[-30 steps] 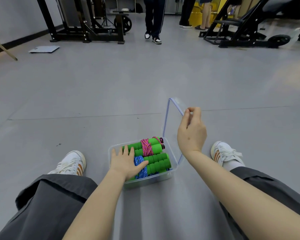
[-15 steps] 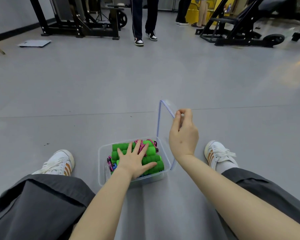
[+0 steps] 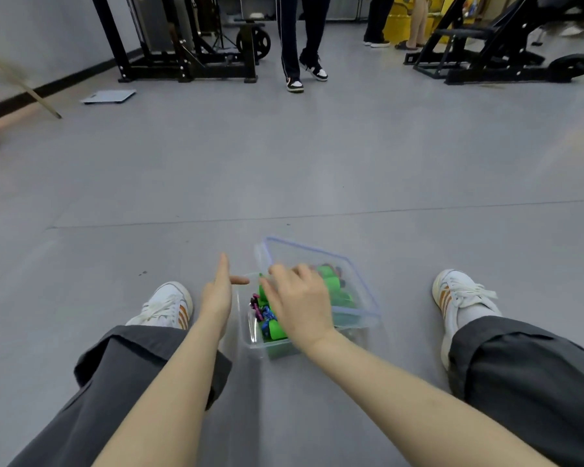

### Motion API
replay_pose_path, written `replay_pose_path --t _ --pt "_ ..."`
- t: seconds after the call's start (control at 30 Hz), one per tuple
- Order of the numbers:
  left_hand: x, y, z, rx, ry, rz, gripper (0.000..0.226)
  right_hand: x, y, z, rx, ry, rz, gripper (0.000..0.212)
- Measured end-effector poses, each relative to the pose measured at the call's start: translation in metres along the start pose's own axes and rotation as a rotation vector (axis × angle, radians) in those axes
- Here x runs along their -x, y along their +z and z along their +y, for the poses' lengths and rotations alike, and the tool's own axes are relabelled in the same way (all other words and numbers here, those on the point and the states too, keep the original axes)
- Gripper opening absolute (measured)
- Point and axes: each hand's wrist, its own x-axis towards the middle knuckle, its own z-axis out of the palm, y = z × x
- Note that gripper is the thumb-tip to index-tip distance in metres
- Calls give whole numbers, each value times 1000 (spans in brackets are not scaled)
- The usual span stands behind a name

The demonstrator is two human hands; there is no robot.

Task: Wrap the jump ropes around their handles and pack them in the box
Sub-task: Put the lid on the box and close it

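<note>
Head camera, gym floor: a person sits with legs spread, a clear plastic box point(image 3: 263, 345) on the grey floor point(image 3: 284, 163) between white sneakers. Inside lie the jump ropes point(image 3: 267, 315), already bundled: green foam handles point(image 3: 329, 284) with pink and blue cord wound round them. A transparent lid point(image 3: 344, 281), edged in blue, rests tilted over the far right part of the box, its near left corner not yet seated.

The right hand point(image 3: 300, 305) lies over the lid's near edge, fingers bent and spread; whether it pinches the rim or only presses down cannot be told from here. The left hand point(image 3: 218, 291) stands just beside the box's left wall, palm open, thumb out toward the rim, holding nothing.

Judged from this, the packing is done and the closing is in hand. The lid looks light, thin and a little flexible, likely slick; it would be best taken by its rim at the corners and pressed down edge by edge. The foam handles look soft and springy, and may push back if they stand proud of the rim. The box itself looks light enough to skid on the smooth floor, so a steadying hand at its wall seems wise.

Behind, black gym frames point(image 3: 182, 38) and a bystander's legs point(image 3: 300, 38) stand well apart.
</note>
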Motion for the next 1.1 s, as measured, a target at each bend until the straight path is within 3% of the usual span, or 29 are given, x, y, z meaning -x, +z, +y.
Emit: replay_pose_path --t 0.13,0.2,0.23,0.3,0.37,0.47,0.57,0.77,0.9,1.0,1.1 --pt "-5 6 -3 90 -126 -243 50 20 17 -16 2 -158 -57 23" --pt "-13 10 -11 15 -93 -190 37 23 17 -13 -93 -136 -135 22" --pt "-17 11 -15 -49 -53 -146 40 23 15 -8 -147 -94 -167 24" --pt "-20 12 -20 -251 61 -27 53 18 11 12 -206 68 -163 27" --pt "-18 11 -20 -366 139 47 43 10 10 41 -153 292 -168 28" --pt "-24 11 -27 -400 143 23 38 9 12 91 51 613 -471 36" --pt "-27 14 -34 -363 103 -10 49 17 19 124 -27 875 -670 45" --pt "-34 10 -38 -182 41 76 46 11 20 126 -98 942 -675 44" --pt "-37 2 -48 -232 -64 65 56 18 20 117 -122 958 -690 53" --pt "-34 8 -51 -284 -43 47 51 19 22 123 -295 1207 -678 64" --pt "-35 10 -50 -383 -4 49 52 30 24 132 -600 1451 -617 54"
